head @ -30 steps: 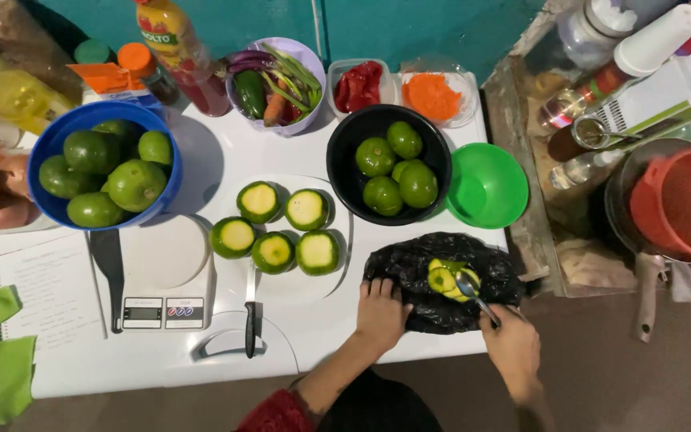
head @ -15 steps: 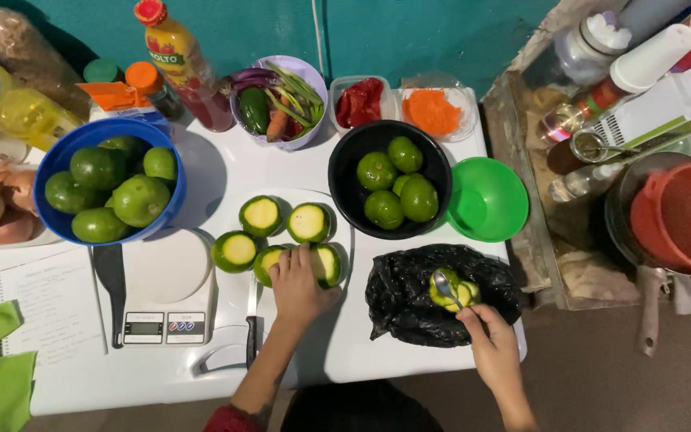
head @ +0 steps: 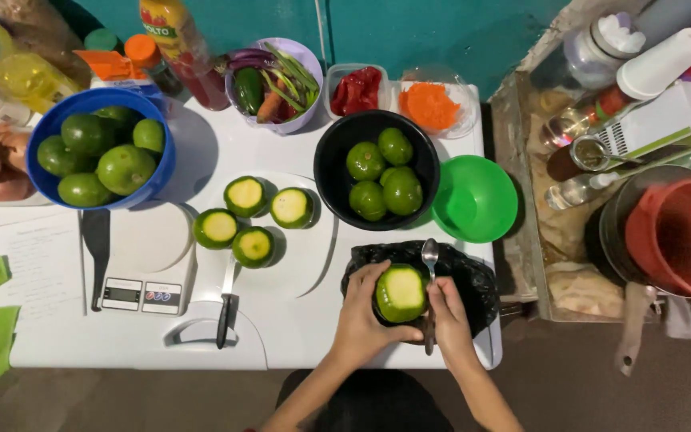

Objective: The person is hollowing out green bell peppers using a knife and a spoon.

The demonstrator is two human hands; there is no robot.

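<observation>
left hand (head: 364, 314) wrapped round a cut green fruit half (head: 400, 294), cut face up, right hand (head: 446, 314) just beside it gripping a spoon (head: 430, 272), both over the black bag (head: 473, 276), black bowl (head: 337, 160) of whole fruit further back

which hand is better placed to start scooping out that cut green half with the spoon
Right. The right hand already holds the spoon beside the cut green half, while the left hand cups that half over the black bag.
</observation>
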